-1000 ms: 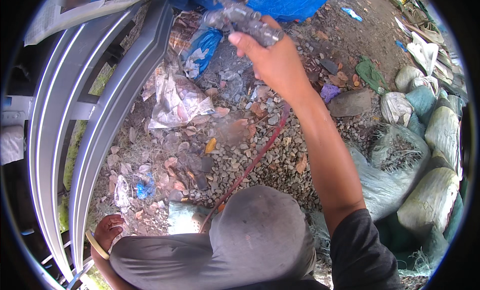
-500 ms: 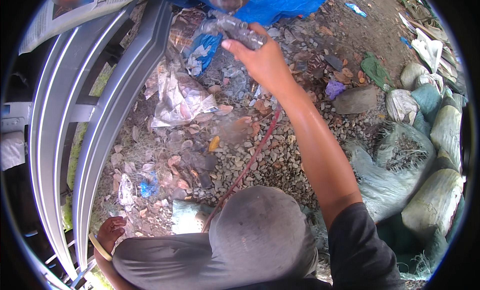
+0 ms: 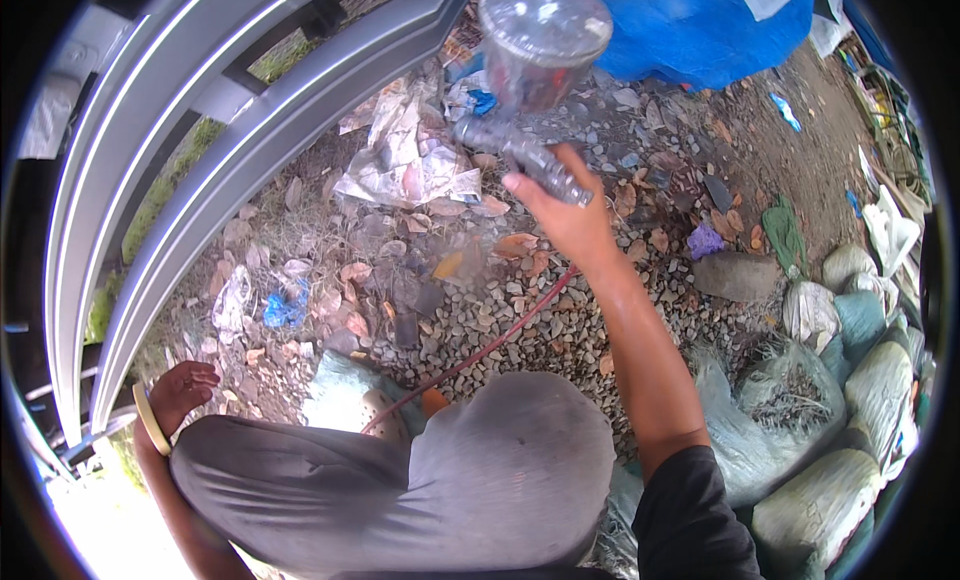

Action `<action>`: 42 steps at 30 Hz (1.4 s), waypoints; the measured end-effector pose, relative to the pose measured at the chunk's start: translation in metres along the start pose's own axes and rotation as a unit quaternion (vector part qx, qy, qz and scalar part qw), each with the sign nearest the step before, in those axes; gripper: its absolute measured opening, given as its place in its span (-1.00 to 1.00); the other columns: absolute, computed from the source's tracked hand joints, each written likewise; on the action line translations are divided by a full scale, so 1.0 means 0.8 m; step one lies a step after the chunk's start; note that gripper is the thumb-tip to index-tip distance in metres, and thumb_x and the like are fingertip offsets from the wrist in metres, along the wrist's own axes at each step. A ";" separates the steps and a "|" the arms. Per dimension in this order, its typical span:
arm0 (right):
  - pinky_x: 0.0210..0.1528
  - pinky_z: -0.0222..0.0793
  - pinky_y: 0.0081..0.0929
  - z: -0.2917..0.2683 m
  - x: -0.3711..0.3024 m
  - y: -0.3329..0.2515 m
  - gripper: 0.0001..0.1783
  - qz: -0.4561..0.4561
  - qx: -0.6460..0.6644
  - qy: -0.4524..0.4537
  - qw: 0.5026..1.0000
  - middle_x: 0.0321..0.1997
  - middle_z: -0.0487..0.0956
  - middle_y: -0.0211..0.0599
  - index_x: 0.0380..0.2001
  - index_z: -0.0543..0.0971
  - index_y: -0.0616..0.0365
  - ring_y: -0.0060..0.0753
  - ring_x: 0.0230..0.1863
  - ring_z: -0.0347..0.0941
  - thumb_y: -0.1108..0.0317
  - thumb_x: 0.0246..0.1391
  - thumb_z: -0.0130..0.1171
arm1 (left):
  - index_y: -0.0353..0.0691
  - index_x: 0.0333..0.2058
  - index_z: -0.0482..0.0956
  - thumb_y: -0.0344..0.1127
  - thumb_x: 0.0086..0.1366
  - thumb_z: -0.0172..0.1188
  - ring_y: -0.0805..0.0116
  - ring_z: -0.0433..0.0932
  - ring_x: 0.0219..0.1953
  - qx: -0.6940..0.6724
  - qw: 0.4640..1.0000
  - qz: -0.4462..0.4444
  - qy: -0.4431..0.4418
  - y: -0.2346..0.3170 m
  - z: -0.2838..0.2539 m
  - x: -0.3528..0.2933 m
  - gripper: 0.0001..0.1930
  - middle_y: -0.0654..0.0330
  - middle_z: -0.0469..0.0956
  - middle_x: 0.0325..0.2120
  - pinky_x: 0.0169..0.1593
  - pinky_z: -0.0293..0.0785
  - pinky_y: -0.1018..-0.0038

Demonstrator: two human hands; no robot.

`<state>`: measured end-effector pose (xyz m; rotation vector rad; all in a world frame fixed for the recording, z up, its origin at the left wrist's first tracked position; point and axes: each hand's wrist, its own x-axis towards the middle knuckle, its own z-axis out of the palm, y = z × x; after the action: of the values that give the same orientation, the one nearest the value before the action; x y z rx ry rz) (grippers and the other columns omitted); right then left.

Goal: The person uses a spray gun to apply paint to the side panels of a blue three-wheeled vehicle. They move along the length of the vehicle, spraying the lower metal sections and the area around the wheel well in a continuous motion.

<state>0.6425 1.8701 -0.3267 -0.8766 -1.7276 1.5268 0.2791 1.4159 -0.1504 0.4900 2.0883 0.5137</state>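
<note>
Clearly, the right grip [image 3: 580, 223] clasps the spray gun [image 3: 538, 165], its lidded cup [image 3: 545, 42] standing beyond that hand.

There are two hands [image 3: 578, 215], one spray gun [image 3: 525, 157], one cup [image 3: 545, 42], one red hose [image 3: 500, 342] — plus one yellowish bangle [image 3: 151, 420].

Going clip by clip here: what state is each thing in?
Spray gun: gripped in the right hand
Cup above it: top looks closed
Left hand: empty, fingers loosely curled
Red hose: uncoiled
Blue tarp: rumpled
White sheet: crumpled
</note>
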 end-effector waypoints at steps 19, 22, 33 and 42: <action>-0.08 0.55 -0.29 0.055 -0.003 -0.039 -0.38 -0.005 -0.044 -0.211 0.976 -0.18 0.74 -0.15 0.01 0.67 0.09 -0.21 -0.16 0.72 -0.15 0.08 0.51 | -0.38 0.13 0.53 -0.55 0.26 0.33 0.32 0.61 0.06 0.031 0.999 -0.022 0.021 0.011 0.012 -0.048 -0.56 0.11 0.66 -0.04 0.20 0.52 0.37; -0.07 0.56 -0.26 0.047 -0.001 -0.066 -0.31 -0.111 -0.028 -0.212 0.970 -0.17 0.74 -0.14 0.01 0.67 0.08 -0.15 -0.17 0.72 -0.24 0.04 0.50 | -0.34 0.11 0.55 -0.53 0.28 0.35 0.35 0.59 0.07 0.011 0.999 -0.029 0.020 0.017 0.014 -0.055 -0.59 0.15 0.66 -0.03 0.20 0.52 0.39; -0.24 0.50 -0.08 0.003 0.083 -0.171 -0.39 -0.401 -0.163 -0.123 0.893 -0.32 0.72 -0.12 0.00 0.68 -0.09 0.11 -0.27 0.65 -0.28 0.06 0.40 | -0.34 0.15 0.54 -0.51 0.29 0.35 0.33 0.59 0.09 -0.004 0.999 -0.034 0.018 0.034 0.017 -0.052 -0.55 0.13 0.65 -0.02 0.20 0.53 0.38; -0.31 0.47 -0.13 0.023 0.088 -0.183 -0.41 -0.430 -0.204 -0.091 0.875 -0.37 0.69 -0.18 -0.11 0.66 -0.05 0.01 -0.35 0.63 -0.30 0.07 0.39 | -0.37 0.15 0.53 -0.52 0.28 0.32 0.33 0.59 0.09 -0.010 0.999 -0.029 0.016 0.032 0.018 -0.055 -0.55 0.12 0.65 -0.02 0.20 0.52 0.38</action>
<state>0.5797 1.9050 -0.1799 -0.0597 -2.1935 0.6652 0.3179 1.4170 -0.1142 0.4117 2.1204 0.5110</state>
